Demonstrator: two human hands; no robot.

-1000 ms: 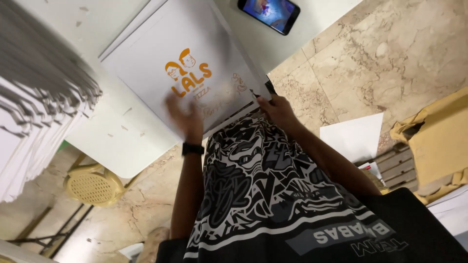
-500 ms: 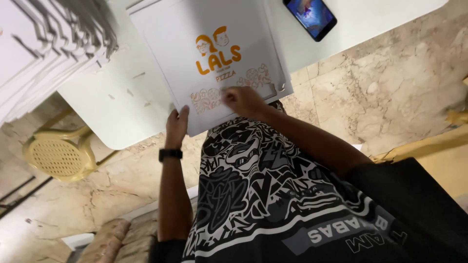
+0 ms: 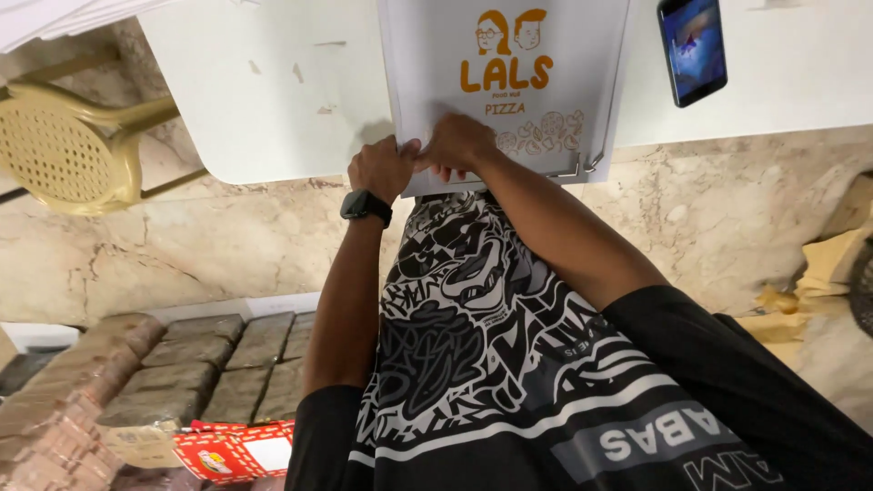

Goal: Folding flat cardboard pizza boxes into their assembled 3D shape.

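Both hands meet at the near edge of the flat white pizza box (image 3: 509,82) in the upper centre of the frame: the left hand (image 3: 384,168) is clenched against that edge, the right hand (image 3: 459,145) grips it with fingers curled under. Judged from this, an even, square press along the edge would keep the box flat on the white table (image 3: 273,91). Compared with half a second ago, the hands have closed together and the box sits straighter; the phone (image 3: 693,47) remains upper right.
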